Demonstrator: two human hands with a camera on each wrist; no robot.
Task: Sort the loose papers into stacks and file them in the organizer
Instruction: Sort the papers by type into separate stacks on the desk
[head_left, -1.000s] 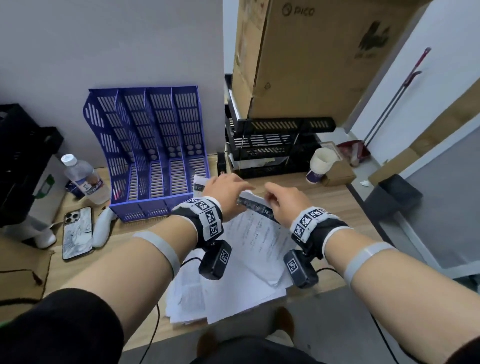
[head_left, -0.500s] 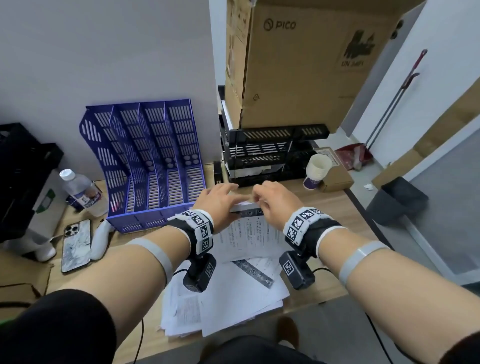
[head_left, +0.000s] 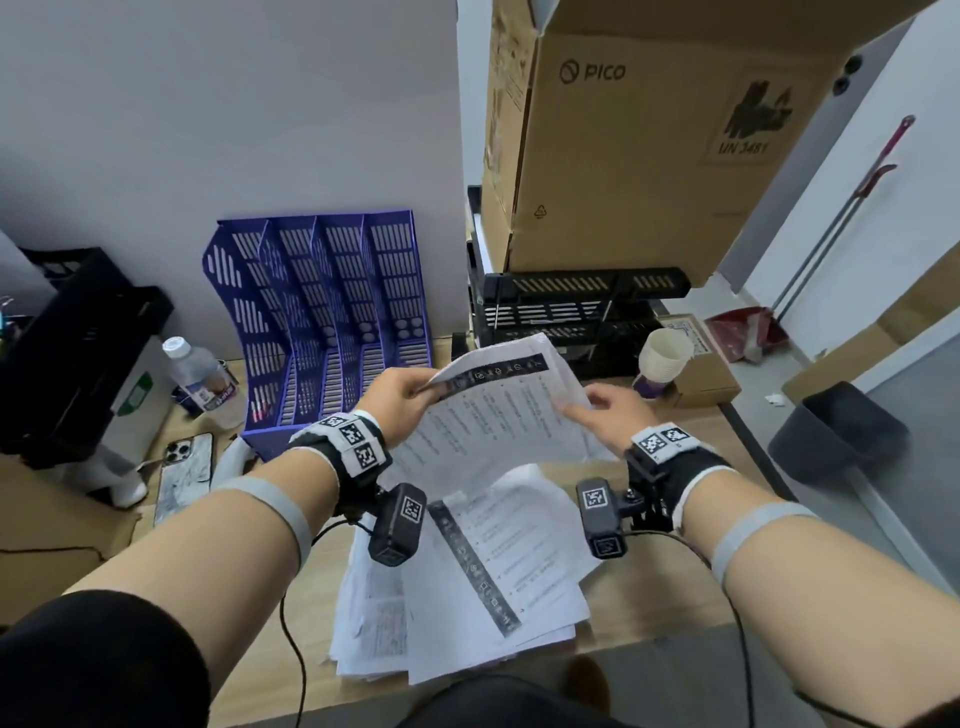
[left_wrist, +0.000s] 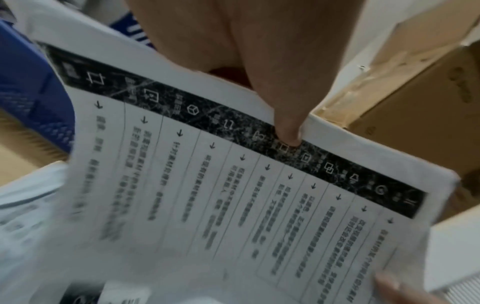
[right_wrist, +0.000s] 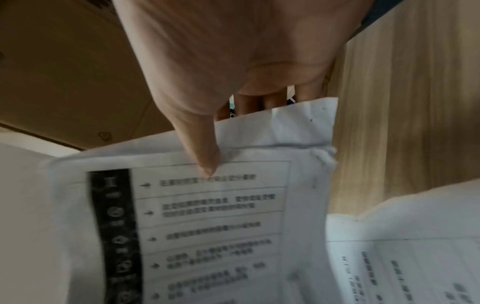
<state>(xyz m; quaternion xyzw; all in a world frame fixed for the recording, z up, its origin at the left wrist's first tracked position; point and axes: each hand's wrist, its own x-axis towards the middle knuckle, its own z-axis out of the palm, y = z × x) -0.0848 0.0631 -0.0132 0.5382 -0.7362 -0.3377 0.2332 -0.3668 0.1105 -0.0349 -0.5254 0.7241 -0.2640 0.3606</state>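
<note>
A printed sheet (head_left: 498, 410) was pinched at opposite edges by the left hand (head_left: 397, 402) and right hand (head_left: 605, 415), raised above the loose pile (head_left: 467, 597). The blue organizer (head_left: 332, 317) stood ahead-left, nearer the left hand.

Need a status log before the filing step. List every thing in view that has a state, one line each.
printed sheet: lifted off the desk, pinched at both ends.
left hand: pinching the sheet's left end.
right hand: pinching the sheet's right end.
paper pile: loose and fanned on the desk, unsorted.
blue file organizer: upright, slots look empty.
water bottle: upright, capped.
phone: lying flat.
PICO cardboard box: top flap open.
</note>
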